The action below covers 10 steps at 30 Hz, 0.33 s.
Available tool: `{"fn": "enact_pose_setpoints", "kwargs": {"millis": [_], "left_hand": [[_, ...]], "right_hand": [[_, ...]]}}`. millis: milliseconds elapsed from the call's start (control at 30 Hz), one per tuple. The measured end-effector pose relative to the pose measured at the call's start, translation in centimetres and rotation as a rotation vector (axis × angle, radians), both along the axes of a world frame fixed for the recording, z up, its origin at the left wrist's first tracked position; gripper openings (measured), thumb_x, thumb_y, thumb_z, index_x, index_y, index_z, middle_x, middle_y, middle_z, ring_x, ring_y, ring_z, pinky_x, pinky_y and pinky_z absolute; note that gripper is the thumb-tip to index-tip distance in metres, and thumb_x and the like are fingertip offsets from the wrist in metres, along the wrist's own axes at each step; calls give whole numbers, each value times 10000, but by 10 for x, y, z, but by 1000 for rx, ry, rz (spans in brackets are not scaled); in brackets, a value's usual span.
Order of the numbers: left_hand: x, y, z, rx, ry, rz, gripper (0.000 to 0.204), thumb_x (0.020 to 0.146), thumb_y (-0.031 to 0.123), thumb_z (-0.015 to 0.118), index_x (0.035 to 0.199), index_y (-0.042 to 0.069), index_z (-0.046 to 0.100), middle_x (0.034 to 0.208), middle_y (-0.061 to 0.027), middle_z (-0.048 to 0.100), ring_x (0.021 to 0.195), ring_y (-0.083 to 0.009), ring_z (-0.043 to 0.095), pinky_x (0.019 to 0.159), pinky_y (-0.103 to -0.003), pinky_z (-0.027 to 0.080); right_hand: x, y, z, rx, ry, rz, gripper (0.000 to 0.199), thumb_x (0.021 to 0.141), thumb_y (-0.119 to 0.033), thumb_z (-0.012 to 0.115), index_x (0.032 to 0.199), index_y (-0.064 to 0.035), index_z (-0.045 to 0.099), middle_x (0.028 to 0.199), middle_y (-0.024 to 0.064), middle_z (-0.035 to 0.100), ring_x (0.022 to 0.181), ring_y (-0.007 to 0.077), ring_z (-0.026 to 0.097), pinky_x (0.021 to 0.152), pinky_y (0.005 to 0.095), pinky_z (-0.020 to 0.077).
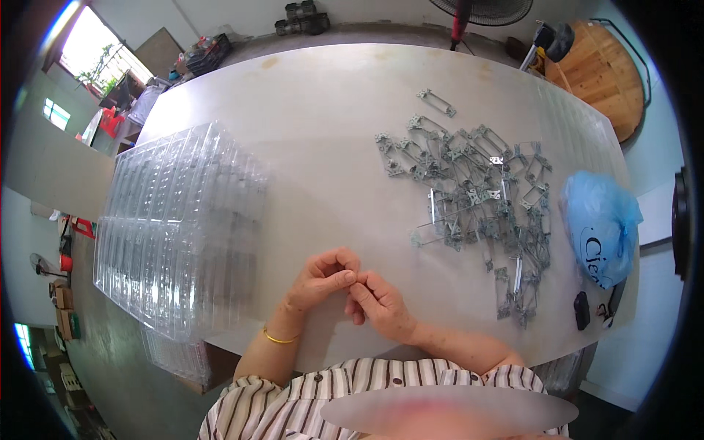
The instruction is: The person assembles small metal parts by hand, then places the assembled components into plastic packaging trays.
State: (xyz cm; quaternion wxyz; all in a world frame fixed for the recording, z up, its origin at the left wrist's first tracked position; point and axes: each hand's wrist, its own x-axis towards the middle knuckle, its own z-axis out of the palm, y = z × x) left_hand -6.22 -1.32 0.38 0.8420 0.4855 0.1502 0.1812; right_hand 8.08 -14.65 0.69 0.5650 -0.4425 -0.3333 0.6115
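Close to the table's near edge, my left hand (323, 281) and my right hand (383, 308) meet with thumbs and fingertips pinched together. Whatever lies between the fingertips, if anything, is too small or covered to make out. A yellow bangle (281, 339) circles my left wrist. Beyond my right hand spreads a tangled heap of grey metal brackets (469, 194), narrow open frames with holed end plates. One loose bracket (437, 103) lies apart at the heap's far side. To the left of my left hand stands a tall stack of clear plastic trays (158, 227) with moulded compartments.
A tied blue plastic bag (603, 227) sits at the right edge of the pale table (315, 147), a small black object (581, 311) in front of it. Behind the table are a fan (488, 9) and a round wooden tabletop (598, 77). More clear trays (176, 356) sit below, left.
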Motion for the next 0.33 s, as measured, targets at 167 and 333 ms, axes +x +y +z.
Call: {"fn": "enact_pose_setpoints", "kwargs": {"millis": [167, 333], "left_hand": [[3, 0, -12, 123, 34, 14, 52, 975, 72, 648, 970, 27, 622, 961, -41, 607, 898, -136, 600, 809, -298, 502], [-2, 13, -33, 93, 12, 63, 139, 960, 69, 673, 1094, 47, 702, 1199, -69, 675, 1128, -161, 602, 1020, -331, 472]], "right_hand": [[-2, -3, -9, -17, -52, -35, 178, 1102, -203, 453, 1127, -68, 567, 784, 14, 607, 618, 81, 555, 566, 242, 478], [8, 5, -9, 40, -113, -29, 184, 1094, -224, 472, 1203, -98, 549, 809, 37, 628, 639, 95, 574, 570, 257, 493]]}}
